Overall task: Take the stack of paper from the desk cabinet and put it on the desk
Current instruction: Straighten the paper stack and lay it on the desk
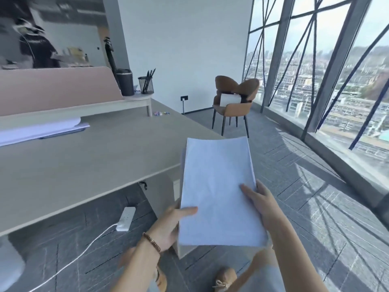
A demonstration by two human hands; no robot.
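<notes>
A thick stack of white paper (219, 186) is held in the air, just off the right end of the beige desk (84, 161) and above the floor. My left hand (170, 224) grips the stack's near left edge, thumb on top. My right hand (261, 201) holds the right edge, fingers spread over the top sheet. The desk cabinet (164, 192) stands under the desk's right end, mostly hidden behind the paper.
On the desk's far left lie loose papers (42, 129) under a raised shelf (88, 108) with a pen cup (145, 84) and a dark canister (125, 82). A power strip (125, 218) and its cord lie on the floor. A brown chair (233, 102) stands by the glass wall.
</notes>
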